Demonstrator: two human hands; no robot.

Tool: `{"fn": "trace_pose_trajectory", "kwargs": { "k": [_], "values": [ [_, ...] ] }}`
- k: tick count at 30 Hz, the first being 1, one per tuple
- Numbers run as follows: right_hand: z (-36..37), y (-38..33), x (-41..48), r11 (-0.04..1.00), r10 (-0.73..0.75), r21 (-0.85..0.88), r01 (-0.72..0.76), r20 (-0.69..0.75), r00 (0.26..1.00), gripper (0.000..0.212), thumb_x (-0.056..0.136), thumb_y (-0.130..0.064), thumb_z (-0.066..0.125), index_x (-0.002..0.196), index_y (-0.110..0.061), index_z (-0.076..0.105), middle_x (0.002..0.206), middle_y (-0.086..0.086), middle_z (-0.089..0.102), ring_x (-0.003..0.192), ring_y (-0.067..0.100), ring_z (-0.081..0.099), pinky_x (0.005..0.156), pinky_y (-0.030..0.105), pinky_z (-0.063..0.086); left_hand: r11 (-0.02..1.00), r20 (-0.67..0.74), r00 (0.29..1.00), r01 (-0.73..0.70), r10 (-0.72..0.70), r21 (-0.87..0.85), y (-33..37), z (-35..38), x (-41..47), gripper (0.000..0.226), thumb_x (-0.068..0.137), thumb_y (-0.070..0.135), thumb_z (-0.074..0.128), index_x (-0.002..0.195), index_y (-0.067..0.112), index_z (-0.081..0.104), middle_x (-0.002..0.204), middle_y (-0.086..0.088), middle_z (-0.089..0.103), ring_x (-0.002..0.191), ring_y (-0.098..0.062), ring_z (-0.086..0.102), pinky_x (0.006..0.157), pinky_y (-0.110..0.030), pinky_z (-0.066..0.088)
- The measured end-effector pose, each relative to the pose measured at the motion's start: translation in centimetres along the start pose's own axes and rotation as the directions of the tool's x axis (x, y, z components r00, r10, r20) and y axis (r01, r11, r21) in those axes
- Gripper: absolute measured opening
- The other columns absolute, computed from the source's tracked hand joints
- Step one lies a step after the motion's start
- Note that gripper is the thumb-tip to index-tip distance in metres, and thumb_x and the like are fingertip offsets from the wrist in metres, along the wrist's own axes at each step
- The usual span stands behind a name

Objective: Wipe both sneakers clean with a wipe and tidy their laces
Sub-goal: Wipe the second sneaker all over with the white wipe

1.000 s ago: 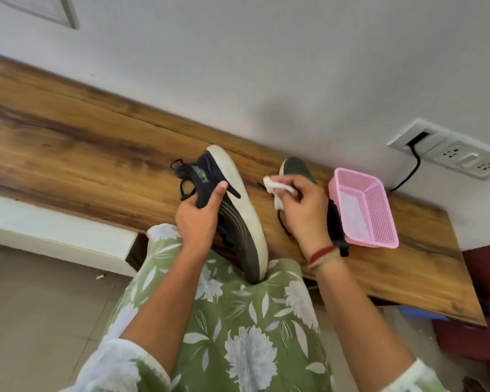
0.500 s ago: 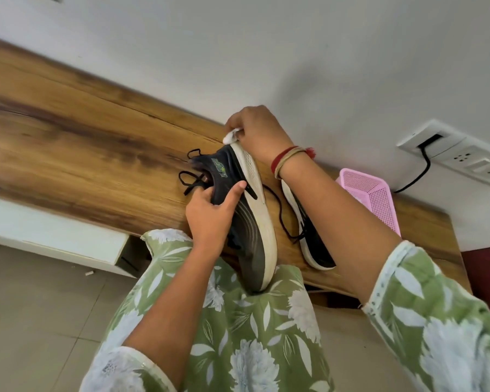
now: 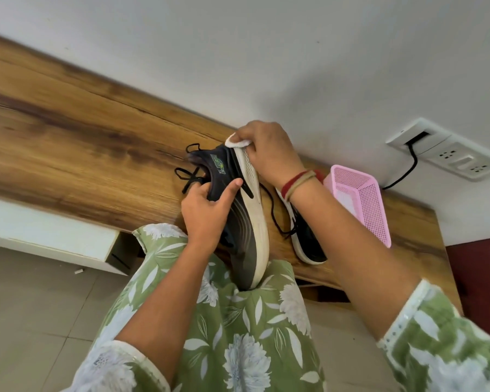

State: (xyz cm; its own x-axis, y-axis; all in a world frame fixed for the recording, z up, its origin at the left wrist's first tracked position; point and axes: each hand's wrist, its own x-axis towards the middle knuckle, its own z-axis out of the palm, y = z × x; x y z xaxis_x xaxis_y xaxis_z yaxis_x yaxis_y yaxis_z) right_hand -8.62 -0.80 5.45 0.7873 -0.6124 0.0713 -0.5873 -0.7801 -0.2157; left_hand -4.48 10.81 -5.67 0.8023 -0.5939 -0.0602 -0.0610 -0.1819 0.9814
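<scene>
Right grip: my right hand point(image 3: 269, 154) pinches a crumpled white wipe point(image 3: 236, 142) against the sole's upper end.
Left grip: my left hand point(image 3: 207, 213) clasps the black white-soled sneaker point(image 3: 246, 222), whose lower end rests on my lap.
Nearby: the second black sneaker point(image 3: 309, 244) lies beside a pink mesh basket point(image 3: 365, 199), partly hidden by my wrist.
Surface: a brown wooden desk point(image 3: 68, 131) against a white wall.

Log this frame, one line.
left hand: grips dark white-soled sneaker | right hand: presses white wipe on sole's far end | second sneaker: on wooden desk

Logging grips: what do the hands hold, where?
Left hand grips the dark white-soled sneaker by its upper; right hand pinches the white wipe against its sole end.
</scene>
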Motion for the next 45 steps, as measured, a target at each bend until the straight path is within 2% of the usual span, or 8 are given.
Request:
{"fn": "trace_pose_trajectory", "kwargs": {
  "k": [7,12,16,19,21,24,29,45],
  "values": [
    [3.1,0.0,-5.8,0.998,0.003,0.06,0.015,-0.278,0.961,0.032,0.078,0.009,0.051,0.098,-0.007,0.07,0.09,0.01,0.068,0.085,0.028,0.063,0.078,0.036,0.049,1.0,-0.001,1.0,-0.009,0.009,-0.005,0.1,0.2,-0.3,0.054,0.078,0.055,0.068,0.048,0.022,0.038,0.055,0.003,0.039,0.05,-0.007,0.037,0.051,-0.021,0.026],
    [5.4,-1.0,-10.1,0.979,0.118,0.188,-0.072,-0.25,0.961,0.043,0.082,-0.011,0.032,0.103,-0.008,0.069,0.096,0.008,0.067,0.089,0.025,0.062,0.079,0.04,0.053,0.997,-0.023,0.999,0.03,-0.032,-0.074,-0.2,-0.1,-0.2,0.051,0.079,0.053,0.069,0.049,0.023,0.041,0.052,0.006,0.039,0.049,-0.008,0.037,0.054,-0.027,0.029],
    [4.7,-1.3,-12.2,0.957,0.173,0.257,-0.133,-0.141,0.975,0.036,0.08,0.005,0.046,0.098,-0.011,0.072,0.097,0.004,0.069,0.091,0.022,0.063,0.083,0.038,0.052,0.995,-0.009,0.999,0.048,-0.049,-0.091,-0.2,-0.2,-0.2,0.047,0.08,0.053,0.068,0.051,0.024,0.045,0.054,0.005,0.042,0.05,-0.008,0.039,0.056,-0.028,0.031],
    [1.8,-0.9,-10.7,0.779,0.392,0.517,-0.354,0.04,0.919,0.03,0.084,0.002,0.058,0.095,-0.02,0.074,0.096,-0.003,0.071,0.085,0.019,0.064,0.076,0.029,0.053,0.994,0.013,0.999,0.047,-0.046,-0.096,-0.3,-0.1,-0.2,0.042,0.079,0.054,0.068,0.053,0.026,0.051,0.059,0.003,0.047,0.055,-0.009,0.043,0.057,-0.027,0.034],
    [0.0,-0.7,-8.1,0.759,0.459,0.579,-0.296,-0.155,0.875,0.028,0.085,0.002,0.058,0.098,-0.018,0.073,0.096,-0.005,0.07,0.083,0.013,0.064,0.072,0.021,0.051,0.997,0.017,0.999,0.035,-0.034,-0.072,-0.2,0.0,-0.3,0.042,0.08,0.055,0.066,0.055,0.024,0.052,0.063,0.002,0.048,0.056,-0.007,0.044,0.057,-0.026,0.034],
    [-0.3,-0.7,-3.6,0.894,0.344,0.414,-0.169,-0.393,0.853,0.031,0.084,0.007,0.055,0.104,-0.009,0.071,0.109,0.006,0.068,0.1,0.014,0.061,0.092,0.027,0.048,1.0,0.018,1.0,0.025,-0.025,-0.012,-0.4,0.2,-0.3,0.048,0.081,0.058,0.062,0.059,0.016,0.054,0.069,-0.001,0.048,0.055,-0.005,0.044,0.053,-0.017,0.032],
    [3.7,-0.6,-2.8,0.999,0.025,0.049,-0.015,-0.226,0.974,0.038,0.085,0.002,0.043,0.114,-0.006,0.066,0.114,0.012,0.066,0.104,0.03,0.061,0.091,0.039,0.048,1.0,-0.019,0.999,-0.028,0.027,-0.013,-0.8,0.5,-0.3,0.051,0.084,0.054,0.062,0.052,0.021,0.038,0.06,0.003,0.039,0.05,-0.007,0.038,0.052,-0.022,0.026],
    [7.2,-2.2,-13.0,0.979,0.195,0.125,-0.159,-0.373,0.907,0.043,0.08,0.003,0.041,0.113,-0.005,0.067,0.109,0.009,0.068,0.102,0.021,0.063,0.093,0.026,0.042,0.992,-0.027,1.0,-0.014,0.011,-0.124,-1.6,0.4,-0.3,0.049,0.085,0.051,0.063,0.055,0.018,0.042,0.053,0.001,0.041,0.047,-0.011,0.037,0.052,-0.026,0.03]
  ]
}}
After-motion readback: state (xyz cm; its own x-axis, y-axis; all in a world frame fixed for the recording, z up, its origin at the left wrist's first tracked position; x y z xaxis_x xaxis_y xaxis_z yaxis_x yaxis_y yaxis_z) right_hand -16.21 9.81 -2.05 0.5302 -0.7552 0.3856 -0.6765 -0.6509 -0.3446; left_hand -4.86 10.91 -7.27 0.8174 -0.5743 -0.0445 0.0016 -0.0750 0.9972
